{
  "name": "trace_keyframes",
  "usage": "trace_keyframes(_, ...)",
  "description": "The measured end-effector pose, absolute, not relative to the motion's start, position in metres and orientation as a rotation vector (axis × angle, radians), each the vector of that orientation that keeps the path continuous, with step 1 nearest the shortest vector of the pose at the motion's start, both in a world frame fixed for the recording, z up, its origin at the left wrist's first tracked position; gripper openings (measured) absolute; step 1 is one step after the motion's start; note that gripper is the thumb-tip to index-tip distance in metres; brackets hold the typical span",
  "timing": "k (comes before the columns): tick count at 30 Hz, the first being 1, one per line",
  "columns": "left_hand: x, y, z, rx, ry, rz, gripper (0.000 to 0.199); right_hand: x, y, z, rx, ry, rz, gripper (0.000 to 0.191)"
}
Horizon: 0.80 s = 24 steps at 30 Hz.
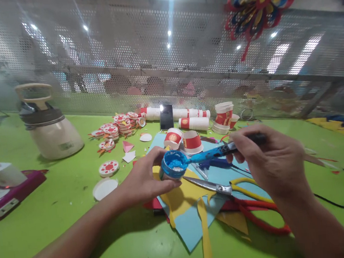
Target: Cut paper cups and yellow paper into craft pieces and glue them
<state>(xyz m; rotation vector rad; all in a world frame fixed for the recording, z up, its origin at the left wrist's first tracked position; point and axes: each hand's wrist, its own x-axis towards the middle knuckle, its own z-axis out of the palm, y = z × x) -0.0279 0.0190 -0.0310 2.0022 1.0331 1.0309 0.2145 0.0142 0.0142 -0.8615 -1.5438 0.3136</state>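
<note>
Near the middle of the view, my left hand (144, 174) is closed around a small jar of blue paint (173, 170), its mouth tilted toward me. Pinched in my right hand (274, 159) is a paintbrush (215, 152) with a dark handle, its lower part smeared blue. The brush's tip meets the jar's rim. Below them, scissors (223, 189) with one yellow and one red handle lie on yellow sheet scraps (183, 199) and a light blue sheet (190, 234). A dark blue glue gun (216, 164) rests partly hidden behind the brush. Two red and white paper cups (191, 142) stand beyond the jar.
On the green table (74, 187), a beige kettle (53, 132) and a purple power strip (20, 196) stand left. Decorated paper discs (120, 126) are piled farther back. Stacked cups (194, 123) and a dark phone (166, 116) line the rear. A black cable (337, 206) runs right.
</note>
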Motion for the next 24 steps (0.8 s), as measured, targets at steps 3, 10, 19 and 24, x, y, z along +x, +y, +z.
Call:
trace_keyframes(3,-0.03,0.019,-0.03,1.968,1.003,1.054,0.041,0.221,0.016,0.018,-0.878,-1.517,0.259,0.013)
trace_keyframes(10,-0.031,0.021,-0.03,1.982,1.013,1.006,0.041,0.219,0.014,0.016,-0.732,-1.582,0.327,0.006)
trace_keyframes(19,-0.037,0.026,-0.032,1.882,0.887,1.011,0.047,0.234,0.004,0.026,-0.725,-1.998,0.26,0.009)
trace_keyframes(24,-0.04,0.027,-0.033,1.86,0.847,1.013,0.046,0.242,-0.003,0.033,-0.74,-2.05,0.165,0.015)
